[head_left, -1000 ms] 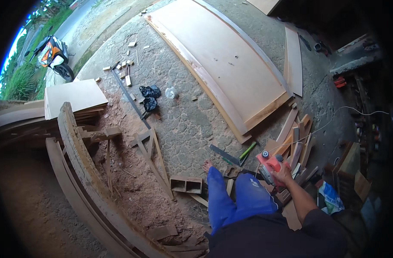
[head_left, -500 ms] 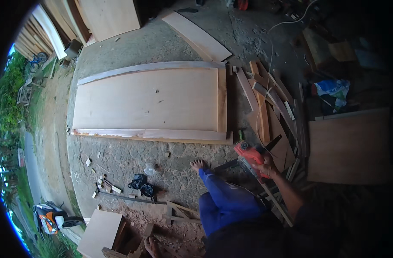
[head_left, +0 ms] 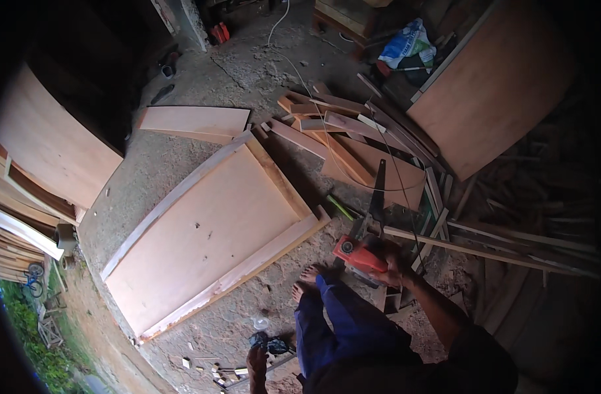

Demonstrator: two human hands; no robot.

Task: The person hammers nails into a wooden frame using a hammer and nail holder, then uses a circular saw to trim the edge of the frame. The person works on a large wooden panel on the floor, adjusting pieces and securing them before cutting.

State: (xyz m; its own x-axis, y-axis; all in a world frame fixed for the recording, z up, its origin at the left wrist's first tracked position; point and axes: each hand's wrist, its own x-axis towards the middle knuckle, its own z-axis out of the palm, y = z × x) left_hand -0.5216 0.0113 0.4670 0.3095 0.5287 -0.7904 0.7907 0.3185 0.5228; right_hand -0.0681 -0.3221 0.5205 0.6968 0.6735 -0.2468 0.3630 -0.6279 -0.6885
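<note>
From here my right hand (head_left: 395, 267) has its fingers curled round the red planer (head_left: 364, 255), probably for balance, at 3 o'clock from the framed panel (head_left: 182, 262); can't tell how open my left hand (head_left: 255, 362) is.

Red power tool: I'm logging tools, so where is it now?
In the head view, the red power tool is right of centre, in the right hand, below the green strip and to the right of the bare feet.

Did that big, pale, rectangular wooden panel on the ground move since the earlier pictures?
No. The big, pale, rectangular wooden panel stays put, with the same corner beside the jumbled pile of brown and pinkish planks; the view just turned.
</note>
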